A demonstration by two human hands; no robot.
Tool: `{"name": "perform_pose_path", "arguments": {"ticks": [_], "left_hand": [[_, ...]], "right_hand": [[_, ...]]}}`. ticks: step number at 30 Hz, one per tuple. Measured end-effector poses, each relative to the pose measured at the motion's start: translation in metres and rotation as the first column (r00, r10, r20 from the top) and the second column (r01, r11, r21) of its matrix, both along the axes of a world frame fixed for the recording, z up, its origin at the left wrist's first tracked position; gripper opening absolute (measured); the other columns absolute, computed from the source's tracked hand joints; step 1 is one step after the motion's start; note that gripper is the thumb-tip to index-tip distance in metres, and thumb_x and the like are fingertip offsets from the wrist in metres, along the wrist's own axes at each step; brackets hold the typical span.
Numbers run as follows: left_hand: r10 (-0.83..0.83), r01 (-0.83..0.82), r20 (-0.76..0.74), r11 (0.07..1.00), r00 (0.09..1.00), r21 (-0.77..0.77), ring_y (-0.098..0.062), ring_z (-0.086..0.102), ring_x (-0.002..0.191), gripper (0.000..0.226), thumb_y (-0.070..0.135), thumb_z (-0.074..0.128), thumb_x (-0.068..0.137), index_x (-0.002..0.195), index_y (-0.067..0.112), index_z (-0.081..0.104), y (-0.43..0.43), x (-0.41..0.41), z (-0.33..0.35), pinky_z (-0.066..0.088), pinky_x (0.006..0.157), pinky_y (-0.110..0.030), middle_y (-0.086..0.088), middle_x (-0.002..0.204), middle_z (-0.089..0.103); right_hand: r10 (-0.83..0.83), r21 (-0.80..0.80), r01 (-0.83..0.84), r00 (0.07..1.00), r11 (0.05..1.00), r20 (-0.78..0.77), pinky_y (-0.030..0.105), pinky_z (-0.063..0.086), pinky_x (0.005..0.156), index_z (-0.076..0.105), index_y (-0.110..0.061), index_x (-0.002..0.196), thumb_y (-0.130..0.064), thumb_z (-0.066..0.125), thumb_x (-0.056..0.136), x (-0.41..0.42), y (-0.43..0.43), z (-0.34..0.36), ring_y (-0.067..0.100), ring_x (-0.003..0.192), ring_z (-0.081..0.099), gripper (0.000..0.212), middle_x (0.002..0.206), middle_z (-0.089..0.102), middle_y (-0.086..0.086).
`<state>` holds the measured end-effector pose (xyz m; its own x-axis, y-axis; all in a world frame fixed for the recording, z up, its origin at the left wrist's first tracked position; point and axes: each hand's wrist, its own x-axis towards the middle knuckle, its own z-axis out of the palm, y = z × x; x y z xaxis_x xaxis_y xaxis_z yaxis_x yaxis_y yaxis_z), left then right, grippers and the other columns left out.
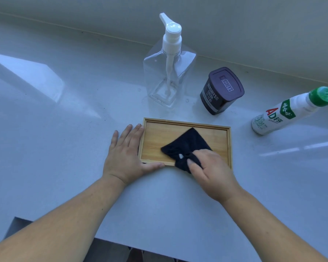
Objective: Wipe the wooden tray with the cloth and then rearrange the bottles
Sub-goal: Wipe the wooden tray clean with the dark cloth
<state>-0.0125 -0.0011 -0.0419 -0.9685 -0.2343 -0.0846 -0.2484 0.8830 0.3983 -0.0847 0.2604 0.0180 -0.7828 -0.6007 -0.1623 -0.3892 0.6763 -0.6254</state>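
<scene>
The shallow rectangular wooden tray (186,129) is placed flat on the pale grey counter (64,148), near the front edge, so that both hands reach it. The left hand (126,156) is laid open and flat against the tray's left end, thumb along the near rim; nothing is gripped, and the tray is presumably braced against sliding. The dark navy cloth (184,146) is bunched in the closed fingers of the right hand (210,169) and spread fan-wise on the tray floor, which suits wiping. The tray is kept bare: the clear square pump bottle (169,72), the dark brown cocoa tub (221,90) and the white green-capped drink bottle (290,112) are set behind and to the right, apart from it. Rearranging is judged not yet begun.
</scene>
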Motion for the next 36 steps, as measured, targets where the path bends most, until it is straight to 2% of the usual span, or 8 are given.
{"name": "perform_pose_path", "arguments": {"ticks": [7, 11, 14, 16, 19, 26, 30, 36], "left_hand": [[-0.014, 0.014, 0.029, 1.000, 0.999, -0.018, -0.007, 0.000, 0.159, 0.132, 0.106, 0.047, 0.061, 0.163, 0.026, 0.024, 0.000, -0.001, 0.003, -0.001, 0.129, -0.051, 0.012, 0.171, 0.023], [-0.013, 0.014, 0.021, 1.000, 1.000, -0.026, -0.006, 0.000, 0.159, 0.132, 0.108, 0.043, 0.061, 0.163, 0.027, 0.024, -0.001, -0.001, 0.002, 0.000, 0.129, -0.052, 0.013, 0.171, 0.023], [-0.015, 0.016, 0.023, 1.000, 1.000, -0.025, -0.007, 0.002, 0.159, 0.132, 0.108, 0.042, 0.061, 0.163, 0.025, 0.025, -0.001, -0.001, 0.003, 0.002, 0.129, -0.054, 0.012, 0.170, 0.024], [-0.025, 0.025, 0.024, 0.999, 0.999, -0.022, -0.009, 0.005, 0.159, 0.128, 0.105, 0.044, 0.064, 0.163, 0.024, 0.026, -0.001, 0.000, 0.003, 0.004, 0.128, -0.054, 0.012, 0.170, 0.025], [-0.029, 0.029, 0.022, 1.000, 0.999, -0.005, -0.007, 0.001, 0.159, 0.112, 0.084, 0.053, 0.074, 0.164, 0.026, 0.023, -0.002, 0.000, 0.001, 0.002, 0.129, -0.053, 0.013, 0.171, 0.022], [-0.014, 0.014, -0.015, 0.999, 1.000, 0.044, -0.009, 0.007, 0.159, 0.105, 0.075, 0.049, 0.075, 0.164, 0.025, 0.026, 0.000, 0.001, 0.003, 0.001, 0.129, -0.051, 0.012, 0.170, 0.025], [0.000, 0.001, -0.018, 1.000, 1.000, 0.031, -0.008, 0.008, 0.159, 0.121, 0.090, 0.057, 0.066, 0.162, 0.023, 0.030, 0.000, -0.001, 0.002, 0.002, 0.129, -0.051, 0.012, 0.168, 0.029], [-0.008, 0.008, 0.013, 1.000, 1.000, 0.001, -0.008, 0.005, 0.159, 0.137, 0.107, 0.049, 0.056, 0.162, 0.024, 0.027, -0.001, -0.001, 0.001, 0.002, 0.129, -0.052, 0.012, 0.169, 0.027]], "right_hand": [[-0.339, 0.055, 0.339, 0.941, 0.939, -0.010, 0.039, 0.033, 0.054, 0.036, -0.018, 0.068, -0.047, 0.040, 0.096, -0.001, 0.055, 0.002, 0.018, 0.061, 0.045, 0.040, 0.059, 0.043, -0.001], [-0.635, -0.104, 0.672, 0.731, 0.733, 0.249, 0.035, 0.041, 0.062, 0.050, -0.027, 0.074, -0.050, 0.042, 0.100, 0.003, 0.009, 0.001, 0.004, 0.067, 0.054, 0.036, 0.068, 0.057, -0.014], [-0.538, -0.155, 0.588, 0.798, 0.794, 0.272, 0.034, 0.044, 0.075, 0.065, -0.028, 0.094, -0.042, 0.044, 0.104, 0.005, -0.041, -0.004, 0.000, 0.087, 0.060, 0.027, 0.091, 0.069, -0.014], [-0.369, -0.162, 0.422, 0.886, 0.892, 0.280, 0.037, 0.048, 0.083, 0.067, -0.020, 0.101, -0.040, 0.045, 0.103, 0.008, -0.078, -0.007, 0.017, 0.097, 0.063, 0.030, 0.099, 0.072, -0.002], [-0.123, -0.072, 0.140, 0.972, 0.988, 0.199, 0.044, 0.048, 0.080, 0.057, -0.019, 0.090, -0.042, 0.042, 0.103, 0.007, -0.117, -0.007, 0.028, 0.089, 0.059, 0.030, 0.091, 0.065, 0.008], [0.087, 0.056, -0.104, 0.967, 0.993, 0.240, 0.044, 0.045, 0.069, 0.044, -0.027, 0.078, -0.048, 0.037, 0.102, -0.005, -0.116, -0.003, 0.026, 0.079, 0.055, 0.033, 0.080, 0.057, 0.003], [0.018, 0.114, -0.043, 0.977, 0.993, 0.214, 0.041, 0.039, 0.065, 0.041, -0.031, 0.075, -0.049, 0.038, 0.101, -0.012, -0.090, -0.001, 0.026, 0.079, 0.055, 0.032, 0.081, 0.057, 0.002], [-0.242, 0.218, 0.210, 0.961, 0.953, 0.131, 0.037, 0.033, 0.053, 0.043, -0.023, 0.071, -0.042, 0.048, 0.102, -0.030, 0.009, 0.008, 0.017, 0.063, 0.052, 0.037, 0.066, 0.054, -0.002]]}}
